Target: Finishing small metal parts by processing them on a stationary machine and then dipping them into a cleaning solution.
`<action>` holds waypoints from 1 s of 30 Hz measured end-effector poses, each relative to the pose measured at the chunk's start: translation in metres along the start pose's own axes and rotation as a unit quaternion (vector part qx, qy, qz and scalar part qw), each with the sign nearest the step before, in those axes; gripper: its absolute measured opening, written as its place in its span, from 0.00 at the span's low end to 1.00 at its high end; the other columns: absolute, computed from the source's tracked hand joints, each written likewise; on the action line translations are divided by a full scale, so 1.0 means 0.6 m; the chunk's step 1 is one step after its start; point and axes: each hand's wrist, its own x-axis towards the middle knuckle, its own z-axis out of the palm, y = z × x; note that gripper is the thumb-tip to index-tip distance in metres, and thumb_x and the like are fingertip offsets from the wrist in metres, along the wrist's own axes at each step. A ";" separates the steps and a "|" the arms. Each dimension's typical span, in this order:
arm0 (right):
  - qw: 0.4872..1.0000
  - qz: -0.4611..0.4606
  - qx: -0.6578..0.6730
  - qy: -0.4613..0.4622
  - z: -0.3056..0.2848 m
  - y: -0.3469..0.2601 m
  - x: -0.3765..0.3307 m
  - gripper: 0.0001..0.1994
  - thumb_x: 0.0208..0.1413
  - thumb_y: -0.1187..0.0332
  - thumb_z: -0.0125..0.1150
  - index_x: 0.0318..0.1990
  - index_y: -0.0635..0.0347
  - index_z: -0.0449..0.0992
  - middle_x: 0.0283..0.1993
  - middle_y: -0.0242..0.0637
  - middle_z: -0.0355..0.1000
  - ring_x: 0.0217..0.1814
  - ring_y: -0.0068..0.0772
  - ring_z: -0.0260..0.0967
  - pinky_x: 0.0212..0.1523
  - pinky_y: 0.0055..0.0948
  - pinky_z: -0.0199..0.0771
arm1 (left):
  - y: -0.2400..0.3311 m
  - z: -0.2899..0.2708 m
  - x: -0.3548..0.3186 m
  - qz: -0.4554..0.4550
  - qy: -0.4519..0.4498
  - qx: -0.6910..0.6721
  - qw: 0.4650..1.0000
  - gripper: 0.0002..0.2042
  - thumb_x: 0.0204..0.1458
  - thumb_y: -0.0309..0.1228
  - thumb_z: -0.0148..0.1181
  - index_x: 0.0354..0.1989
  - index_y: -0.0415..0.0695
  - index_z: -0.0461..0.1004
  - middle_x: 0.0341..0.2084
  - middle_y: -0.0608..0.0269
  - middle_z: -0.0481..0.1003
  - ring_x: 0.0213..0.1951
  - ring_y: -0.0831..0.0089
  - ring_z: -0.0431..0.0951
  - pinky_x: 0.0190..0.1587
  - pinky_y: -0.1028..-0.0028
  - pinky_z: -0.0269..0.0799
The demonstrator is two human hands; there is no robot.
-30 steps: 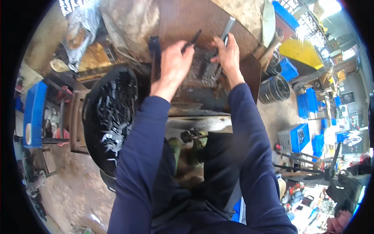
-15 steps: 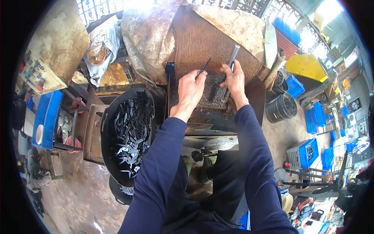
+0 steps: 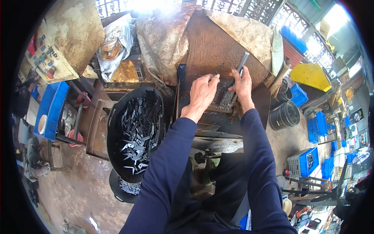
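Observation:
My left hand [image 3: 203, 93] is closed, with a thin dark strip [image 3: 215, 75] pinched between thumb and fingers. The strip's exact shape is hard to make out. Just to its right, my right hand [image 3: 243, 86] is wrapped round a smooth grey metal rod [image 3: 244, 59], whose upper end sticks out past the fingers, tilted up and right. Below and between the hands lies a dark, grimy metal block [image 3: 223, 100] on the work surface. Behind them hangs a brown, stained sheet [image 3: 210, 43].
To the left stands a black tub [image 3: 113, 142] holding many dark and shiny flat metal pieces [image 3: 137, 132]; a second black container [image 3: 116, 187] sits below it. Dark buckets [image 3: 286, 115] and blue crates [image 3: 304, 162] are at right. A blue bin [image 3: 50, 111] is at far left.
The whole view has shifted, so the scene sits further right. The dark strip in my left hand no longer points clearly up and right. My right hand keeps hold of the rod.

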 end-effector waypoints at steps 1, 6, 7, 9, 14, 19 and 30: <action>1.000 -0.001 0.001 -0.002 0.001 0.000 0.000 0.16 0.63 0.66 0.60 0.56 0.55 0.70 0.38 0.38 0.78 0.27 0.27 0.75 0.15 0.27 0.75 | -0.001 -0.004 -0.001 0.000 0.002 0.001 1.000 0.19 0.61 0.45 0.55 0.36 0.39 0.81 0.15 0.64 0.71 0.21 0.76 0.72 0.27 0.71 0.66; 1.000 0.005 0.007 -0.005 0.001 -0.005 -0.001 0.16 0.63 0.66 0.60 0.55 0.57 0.69 0.38 0.38 0.78 0.25 0.26 0.74 0.15 0.26 0.74 | 0.004 -0.018 -0.004 0.005 -0.001 -0.005 1.000 0.20 0.61 0.45 0.55 0.36 0.38 0.81 0.15 0.63 0.72 0.22 0.75 0.74 0.28 0.71 0.67; 1.000 0.005 0.009 -0.005 0.001 -0.006 -0.001 0.16 0.63 0.65 0.60 0.54 0.58 0.68 0.38 0.38 0.78 0.24 0.25 0.73 0.14 0.24 0.73 | 0.006 -0.020 -0.004 0.006 0.001 -0.005 1.000 0.20 0.61 0.45 0.55 0.36 0.38 0.81 0.16 0.63 0.73 0.22 0.74 0.74 0.29 0.71 0.68; 1.000 0.004 0.011 -0.006 0.001 -0.005 -0.002 0.15 0.63 0.65 0.60 0.54 0.60 0.68 0.38 0.38 0.77 0.22 0.25 0.71 0.14 0.23 0.72 | 0.008 -0.024 -0.006 0.007 0.003 -0.006 1.000 0.20 0.61 0.45 0.55 0.36 0.38 0.81 0.16 0.63 0.73 0.22 0.74 0.74 0.29 0.71 0.68; 1.000 0.003 0.008 -0.011 0.000 -0.009 -0.003 0.15 0.63 0.64 0.60 0.52 0.60 0.68 0.38 0.38 0.77 0.22 0.25 0.71 0.14 0.23 0.72 | 0.018 -0.038 -0.010 0.011 0.003 -0.011 1.000 0.20 0.61 0.45 0.55 0.36 0.38 0.81 0.16 0.63 0.73 0.22 0.74 0.74 0.29 0.71 0.68; 1.000 0.005 -0.006 -0.013 0.000 -0.013 -0.006 0.16 0.63 0.65 0.59 0.55 0.58 0.68 0.37 0.37 0.78 0.21 0.26 0.72 0.15 0.25 0.74 | 0.036 -0.046 -0.018 0.022 0.006 -0.012 1.000 0.19 0.61 0.45 0.56 0.36 0.38 0.81 0.16 0.63 0.73 0.22 0.75 0.74 0.29 0.71 0.68; 0.993 0.052 0.066 -0.078 -0.058 -0.029 -0.093 0.13 0.61 0.68 0.62 0.50 0.62 0.73 0.39 0.34 0.76 0.31 0.24 0.73 0.20 0.22 0.76 | 0.016 -0.037 -0.010 0.039 -0.002 0.022 0.999 0.17 0.60 0.42 0.56 0.37 0.39 0.82 0.19 0.63 0.76 0.25 0.76 0.75 0.31 0.73 0.69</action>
